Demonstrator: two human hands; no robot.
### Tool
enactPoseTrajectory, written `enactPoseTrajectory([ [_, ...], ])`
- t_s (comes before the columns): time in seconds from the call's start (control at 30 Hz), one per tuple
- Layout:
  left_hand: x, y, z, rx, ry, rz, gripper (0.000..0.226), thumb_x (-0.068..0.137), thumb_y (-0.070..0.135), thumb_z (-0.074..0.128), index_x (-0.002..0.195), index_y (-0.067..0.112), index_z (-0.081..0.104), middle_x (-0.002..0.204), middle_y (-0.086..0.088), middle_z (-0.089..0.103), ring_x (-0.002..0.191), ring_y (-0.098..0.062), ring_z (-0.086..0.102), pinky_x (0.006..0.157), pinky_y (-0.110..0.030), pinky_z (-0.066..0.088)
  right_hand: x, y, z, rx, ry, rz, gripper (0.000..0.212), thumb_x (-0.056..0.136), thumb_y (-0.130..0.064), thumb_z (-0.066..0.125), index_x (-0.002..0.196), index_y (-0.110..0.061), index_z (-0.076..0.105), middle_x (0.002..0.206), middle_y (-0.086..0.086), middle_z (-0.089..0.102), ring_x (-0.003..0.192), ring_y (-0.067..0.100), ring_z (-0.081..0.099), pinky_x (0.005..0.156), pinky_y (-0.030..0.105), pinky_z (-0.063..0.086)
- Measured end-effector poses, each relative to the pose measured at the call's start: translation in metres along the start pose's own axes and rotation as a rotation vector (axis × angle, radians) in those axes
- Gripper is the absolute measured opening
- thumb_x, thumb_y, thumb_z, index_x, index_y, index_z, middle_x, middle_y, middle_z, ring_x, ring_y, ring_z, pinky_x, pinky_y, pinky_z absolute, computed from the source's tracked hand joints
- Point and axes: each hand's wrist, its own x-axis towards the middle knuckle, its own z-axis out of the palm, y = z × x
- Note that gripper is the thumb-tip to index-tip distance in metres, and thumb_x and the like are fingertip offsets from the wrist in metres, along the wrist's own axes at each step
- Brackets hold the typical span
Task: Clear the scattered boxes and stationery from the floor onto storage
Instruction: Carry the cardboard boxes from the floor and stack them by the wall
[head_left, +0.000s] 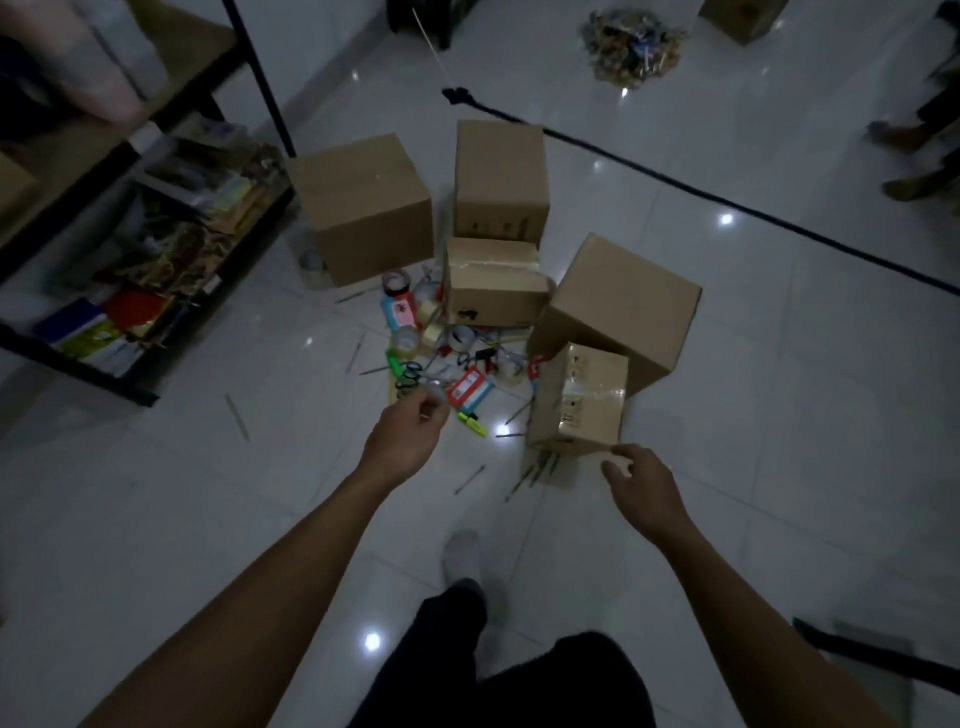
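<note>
With both hands loose and holding nothing, right hand (641, 480) just at the small box (579, 400) on the floor, left hand (408, 436) beside it, best cup opposite faces before lifting.

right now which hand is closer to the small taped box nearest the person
Right. The right hand reaches just under the small taped box, fingertips at its near bottom corner. The left hand is off to the box's left, over the stationery pile.
</note>
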Motion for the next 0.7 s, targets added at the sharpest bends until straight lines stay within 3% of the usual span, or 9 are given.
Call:
enactPoseTrajectory([
  [0.13,0.035,0.021,0.056,-0.013,-0.093,-0.051,0.018,0.100,0.032,0.057,0.112,0.023,0.066,0.105,0.004,0.066,0.095,-0.013,0.061,0.079,-0.028,0.049,0.061,0.047,-0.011,0.006,-0.071,0.098,0.041,0.100,-0.028,0.057,0.137,-0.010,0.055,0.140,0.013,0.055,0.126,0.028,0.054,0.105,0.039,0.044],
  [0.27,0.077,0.021,0.114,-0.041,-0.171,-0.146,0.016,0.100,0.029,0.057,0.114,0.023,0.065,0.102,0.008,0.063,0.093,-0.011,0.061,0.071,-0.021,0.044,0.134,0.087,-0.003,0.049,-0.142,0.152,0.042,0.101,-0.027,0.055,0.139,-0.009,0.053,0.142,0.013,0.052,0.125,0.027,0.054,0.105,0.040,0.045],
  [0.37,0.116,0.015,0.162,-0.086,-0.192,-0.198,0.015,0.101,0.027,0.057,0.114,0.025,0.064,0.100,0.011,0.064,0.092,-0.006,0.062,0.074,-0.019,0.045,0.200,0.121,0.016,0.063,-0.184,0.189,0.046,0.101,-0.024,0.055,0.143,-0.007,0.047,0.146,0.015,0.047,0.126,0.029,0.054,0.103,0.037,0.044],
  [0.5,0.181,0.007,0.241,-0.123,-0.234,-0.234,0.019,0.101,0.030,0.056,0.118,0.025,0.064,0.104,0.008,0.066,0.099,-0.010,0.063,0.080,-0.024,0.050,0.289,0.168,0.049,0.144,-0.153,0.287,0.051,0.101,-0.021,0.055,0.146,-0.002,0.041,0.149,0.016,0.044,0.132,0.031,0.048,0.105,0.034,0.040],
  [0.6,0.239,0.001,0.312,-0.152,-0.258,-0.256,0.032,0.101,0.030,0.056,0.131,0.021,0.059,0.121,0.001,0.064,0.110,-0.015,0.061,0.091,-0.030,0.051,0.351,0.206,0.079,0.219,-0.066,0.315,0.046,0.105,-0.022,0.047,0.146,-0.004,0.040,0.147,0.014,0.044,0.133,0.029,0.047,0.108,0.037,0.042],
  [0.7,0.276,0.002,0.364,-0.200,-0.229,-0.209,0.049,0.099,0.031,0.058,0.146,0.023,0.044,0.146,-0.003,0.046,0.127,-0.016,0.050,0.107,-0.037,0.044,0.382,0.228,0.091,0.335,0.025,0.312,0.031,0.105,-0.019,0.040,0.131,-0.013,0.056,0.129,0.005,0.056,0.120,0.024,0.054,0.095,0.035,0.047],
])
